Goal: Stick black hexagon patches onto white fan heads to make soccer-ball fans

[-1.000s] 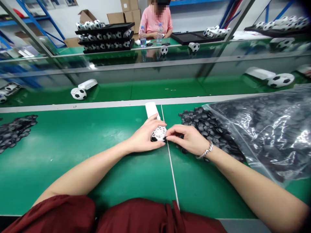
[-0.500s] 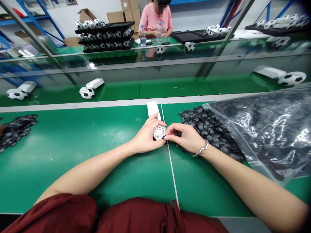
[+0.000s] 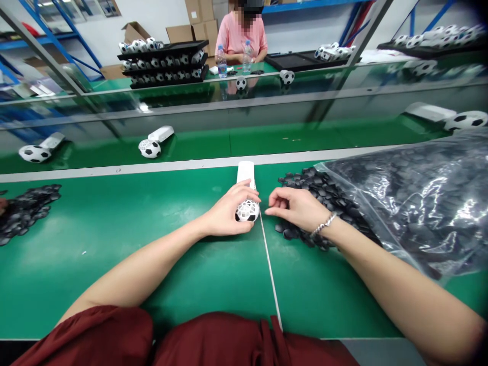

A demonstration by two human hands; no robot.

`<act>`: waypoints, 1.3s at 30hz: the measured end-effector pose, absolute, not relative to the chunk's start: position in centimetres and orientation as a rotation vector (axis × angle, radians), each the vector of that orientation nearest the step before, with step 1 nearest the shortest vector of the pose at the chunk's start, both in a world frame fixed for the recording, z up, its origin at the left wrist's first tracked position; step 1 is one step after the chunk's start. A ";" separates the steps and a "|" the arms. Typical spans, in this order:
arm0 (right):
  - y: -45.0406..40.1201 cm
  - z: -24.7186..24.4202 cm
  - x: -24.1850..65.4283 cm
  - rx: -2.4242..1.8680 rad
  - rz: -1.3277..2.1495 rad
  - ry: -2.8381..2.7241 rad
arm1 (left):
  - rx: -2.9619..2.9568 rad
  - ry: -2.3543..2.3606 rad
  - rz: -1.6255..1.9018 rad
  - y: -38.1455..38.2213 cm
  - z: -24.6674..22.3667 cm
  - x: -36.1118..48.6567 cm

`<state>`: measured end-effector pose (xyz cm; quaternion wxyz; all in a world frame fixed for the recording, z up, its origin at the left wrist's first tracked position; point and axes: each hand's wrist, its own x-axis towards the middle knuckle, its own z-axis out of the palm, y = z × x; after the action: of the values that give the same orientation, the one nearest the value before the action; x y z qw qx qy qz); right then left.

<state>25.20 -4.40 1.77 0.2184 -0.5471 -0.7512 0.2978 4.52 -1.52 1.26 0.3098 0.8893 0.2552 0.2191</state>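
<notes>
My left hand (image 3: 231,211) is closed round a white soccer-ball-shaped piece (image 3: 247,209) with an open lattice top and black patches low on its side. A flat white handle (image 3: 246,172) extends from it toward the far edge of the bench. To the right, apart from the ball, is my right hand (image 3: 295,207). Its fingers are loosely curled, with a gap between thumb and forefinger and nothing visible held there. Beneath and beyond that hand lies a heap of small black patches (image 3: 324,190).
A clear plastic bag of black patches (image 3: 415,193) covers the right side. More loose black patches (image 3: 30,208) lie at left, near another person's fingertips. Ball-and-handle pieces (image 3: 150,147) rest on the green belt (image 3: 206,140). Opposite sits a co-worker (image 3: 244,38) beside stacked black trays (image 3: 165,63).
My right hand has drawn away from the ball, to the right. Black patches now show on the ball's near side. Pieces on the belt have shifted rightward in view.
</notes>
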 end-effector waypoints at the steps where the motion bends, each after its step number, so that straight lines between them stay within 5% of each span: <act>1: -4.3 1.8 25.8 -1.586 0.712 -2.145 | 2.355 0.711 0.580 -1.5 1.3 4.4; 6: -3.8 1.5 27.5 -1.752 0.497 -2.356 | 2.245 1.103 0.625 -2.0 1.5 4.6; 17: -4.9 2.5 26.5 -1.792 0.357 -2.582 | 2.203 0.880 0.499 -0.7 2.2 3.3; 39: -5.4 3.6 26.2 -1.533 0.615 -2.544 | 2.208 0.713 0.493 -0.2 1.9 2.9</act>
<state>26.18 -5.40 3.57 0.0543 -0.5046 -0.8376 0.2024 2.85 -0.22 1.87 0.3755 0.8627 0.2787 0.1927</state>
